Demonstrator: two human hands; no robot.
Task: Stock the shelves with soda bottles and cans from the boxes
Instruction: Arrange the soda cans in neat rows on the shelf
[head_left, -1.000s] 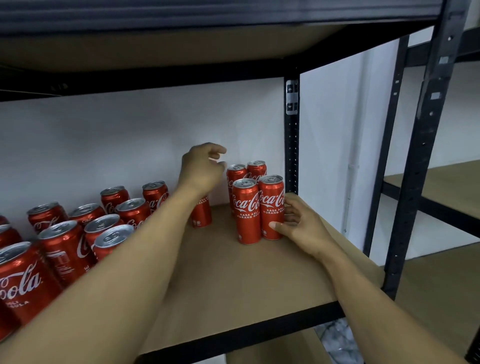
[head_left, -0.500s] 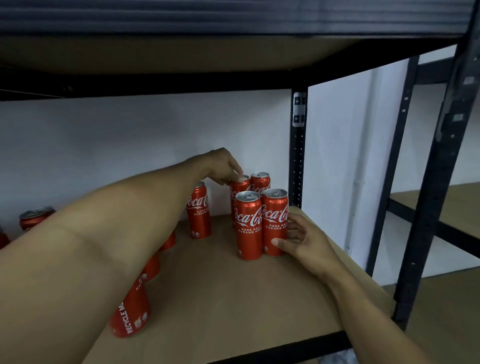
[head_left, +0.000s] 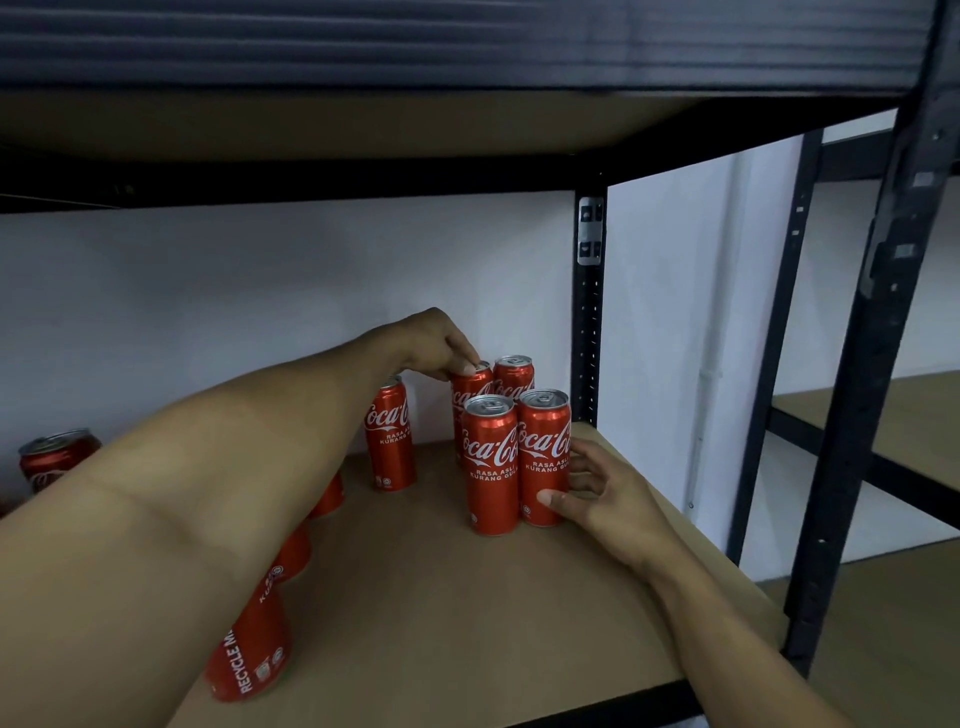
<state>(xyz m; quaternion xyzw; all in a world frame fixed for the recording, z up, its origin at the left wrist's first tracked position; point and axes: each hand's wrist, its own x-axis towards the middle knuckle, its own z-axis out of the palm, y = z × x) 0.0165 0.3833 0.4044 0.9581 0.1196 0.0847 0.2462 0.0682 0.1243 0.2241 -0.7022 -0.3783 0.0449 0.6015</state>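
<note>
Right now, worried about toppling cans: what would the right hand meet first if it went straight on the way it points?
The front right can, which the right hand cups, thumb on its lower front; pushing on would likely press it against the front left can.

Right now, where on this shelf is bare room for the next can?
The widest bare board lies in front, between the left forearm and the right forearm. A narrower gap sits between the lone can and the block of four cans. Crowded: the right back corner, and the row of cans under the left forearm.
</note>
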